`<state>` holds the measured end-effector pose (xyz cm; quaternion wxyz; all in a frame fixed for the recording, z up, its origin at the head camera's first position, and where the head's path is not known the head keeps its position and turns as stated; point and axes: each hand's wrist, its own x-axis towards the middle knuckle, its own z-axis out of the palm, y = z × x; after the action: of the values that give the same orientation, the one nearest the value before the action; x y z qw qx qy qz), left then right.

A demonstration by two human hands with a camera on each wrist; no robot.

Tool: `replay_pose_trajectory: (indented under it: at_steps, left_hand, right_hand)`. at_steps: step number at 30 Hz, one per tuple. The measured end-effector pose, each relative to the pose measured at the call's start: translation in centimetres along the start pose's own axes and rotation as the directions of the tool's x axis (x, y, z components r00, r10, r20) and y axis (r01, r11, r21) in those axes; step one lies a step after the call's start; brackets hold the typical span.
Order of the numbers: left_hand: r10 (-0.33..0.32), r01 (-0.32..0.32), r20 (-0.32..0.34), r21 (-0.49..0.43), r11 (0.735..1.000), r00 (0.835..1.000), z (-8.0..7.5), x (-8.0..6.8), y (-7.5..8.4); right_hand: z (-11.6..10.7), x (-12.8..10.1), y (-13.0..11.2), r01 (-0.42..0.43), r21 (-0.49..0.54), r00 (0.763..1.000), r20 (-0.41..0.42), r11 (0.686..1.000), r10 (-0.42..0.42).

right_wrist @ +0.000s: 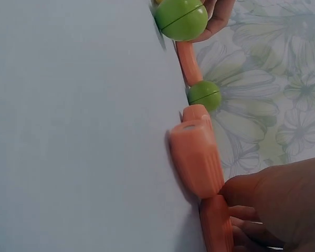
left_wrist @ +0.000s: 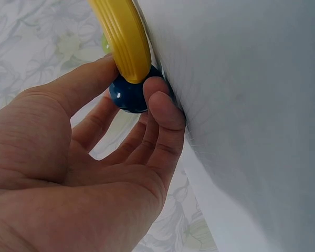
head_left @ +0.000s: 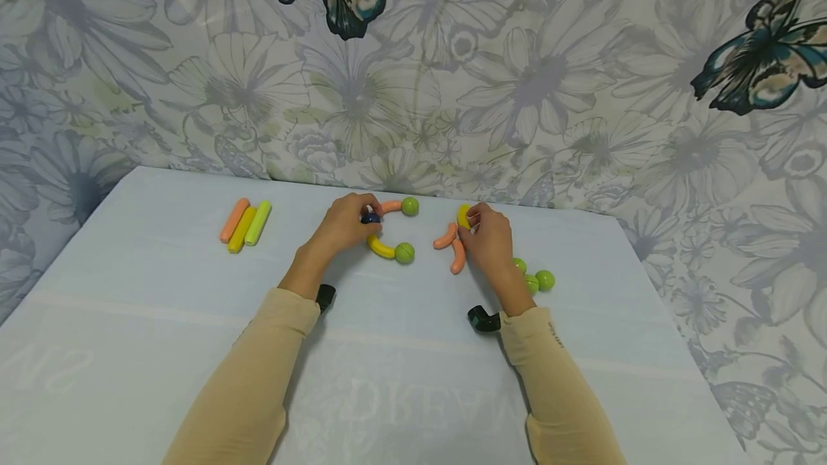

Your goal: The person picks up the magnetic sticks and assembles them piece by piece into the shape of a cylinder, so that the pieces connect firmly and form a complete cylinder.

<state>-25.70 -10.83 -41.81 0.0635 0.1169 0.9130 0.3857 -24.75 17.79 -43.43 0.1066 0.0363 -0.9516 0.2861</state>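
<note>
Between its thumb and fingers my left hand (head_left: 345, 222) pinches a dark blue ball (left_wrist: 128, 98). A yellow curved stick (left_wrist: 127, 39) joins that ball and ends in a green ball (head_left: 404, 253). An orange curved stick (head_left: 390, 207) reaches from beside the same hand to another green ball (head_left: 410, 207). My right hand (head_left: 492, 239) has bent fingers at a second yellow curved piece (head_left: 463, 217); whether they grip it I cannot tell. Close by lie two orange curved pieces (head_left: 458, 257), large in the right wrist view, where the thumb is right beside them.
Three green balls (head_left: 545, 280) lie beside my right wrist, partly behind it. At the left of the white table (head_left: 400, 350) are three straight sticks, one orange (head_left: 234, 220), one yellow (head_left: 242, 230) and one light green (head_left: 258, 222). A floral wall (head_left: 413, 106) rises behind the table's far edge.
</note>
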Motion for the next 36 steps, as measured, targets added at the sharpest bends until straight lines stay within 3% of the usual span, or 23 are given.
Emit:
replay_pose_trajectory:
  at_steps: [7,14,21,36]
  left_hand:
    - [-0.007,0.007,0.005,0.008,1.000,1.000,-0.1,-0.1,-0.1]
    - [0.011,-0.011,-0.006,0.010,1.000,1.000,0.0,-0.3,-0.3]
    - [0.014,-0.014,-0.002,0.001,1.000,1.000,-0.2,-0.3,0.0]
    - [0.009,-0.009,0.007,0.010,1.000,1.000,-0.1,0.0,0.2]
  right_hand:
    - [0.3,0.0,0.0,-0.032,0.106,0.996,-0.082,0.994,0.041]
    - [0.1,0.2,-0.7,0.042,0.217,0.985,-0.173,0.975,-0.004]
    - [0.0,0.0,-1.7,0.044,0.349,0.993,-0.114,0.936,-0.004]
    - [1.1,-0.2,-2.6,0.003,0.471,1.000,-0.006,0.882,-0.001]
